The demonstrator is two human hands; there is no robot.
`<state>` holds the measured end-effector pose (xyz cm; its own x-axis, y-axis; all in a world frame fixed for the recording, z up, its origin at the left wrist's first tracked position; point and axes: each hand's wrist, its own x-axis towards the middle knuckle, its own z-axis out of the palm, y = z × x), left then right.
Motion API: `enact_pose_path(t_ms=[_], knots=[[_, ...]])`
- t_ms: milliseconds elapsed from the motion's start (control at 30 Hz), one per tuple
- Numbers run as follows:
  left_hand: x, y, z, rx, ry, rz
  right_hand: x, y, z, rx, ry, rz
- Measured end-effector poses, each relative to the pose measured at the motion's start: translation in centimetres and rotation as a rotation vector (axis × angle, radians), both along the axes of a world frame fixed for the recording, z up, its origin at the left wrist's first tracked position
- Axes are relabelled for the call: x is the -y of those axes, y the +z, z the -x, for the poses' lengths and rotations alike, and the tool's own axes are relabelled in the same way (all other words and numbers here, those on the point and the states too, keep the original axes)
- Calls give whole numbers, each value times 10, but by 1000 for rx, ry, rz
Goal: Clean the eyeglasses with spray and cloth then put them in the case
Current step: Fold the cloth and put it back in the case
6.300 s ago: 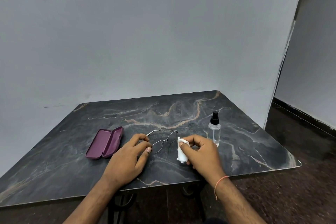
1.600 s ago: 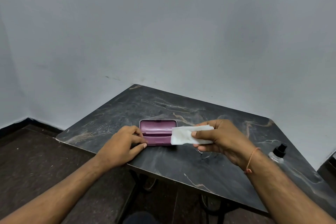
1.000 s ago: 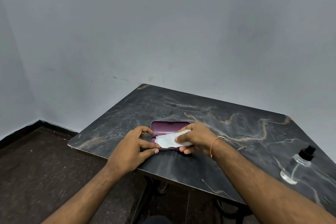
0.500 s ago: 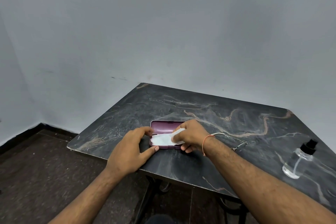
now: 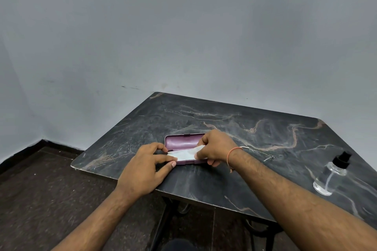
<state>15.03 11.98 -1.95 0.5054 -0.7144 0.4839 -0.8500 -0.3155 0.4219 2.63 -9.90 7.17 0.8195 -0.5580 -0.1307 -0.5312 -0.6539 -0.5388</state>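
Note:
An open purple glasses case (image 5: 183,141) lies on the dark marble table (image 5: 255,128), its lid standing up at the back. A white cloth (image 5: 182,154) lies flat in the case's lower half. My left hand (image 5: 145,167) presses the cloth's left end with thumb and fingers at the case's left edge. My right hand (image 5: 216,145) pinches the cloth's right end over the case. The thin wire eyeglasses (image 5: 263,154) lie on the table behind my right wrist, mostly hidden by it.
A clear spray bottle (image 5: 331,173) with a black pump stands near the table's right front edge. A grey wall runs behind the table. Dark speckled floor lies to the left and below, and the table's front edge is close under my forearms.
Since half a second ago the cloth has been spread flatter into the case's lower half; both hands stay at its ends. Earlier my right hand carried the cloth over to the case.

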Motion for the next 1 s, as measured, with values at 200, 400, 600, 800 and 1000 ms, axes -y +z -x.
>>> enact_pose_path(t_ms=[200, 400, 600, 800, 1000], knots=[[0, -1, -1, -3, 10, 17, 6, 8, 9, -81, 64, 173], [0, -2, -2, -1, 5, 24, 1, 16, 19, 79, 308, 524], [0, -1, -1, -5, 9, 17, -11, 11, 34, -18, 524, 668], [-1, 0, 0, -16, 20, 7, -14, 7, 43, -132, 542, 787], [0, 0, -1, -16, 2, 14, -8, 8, 55, 3, 581, 746]])
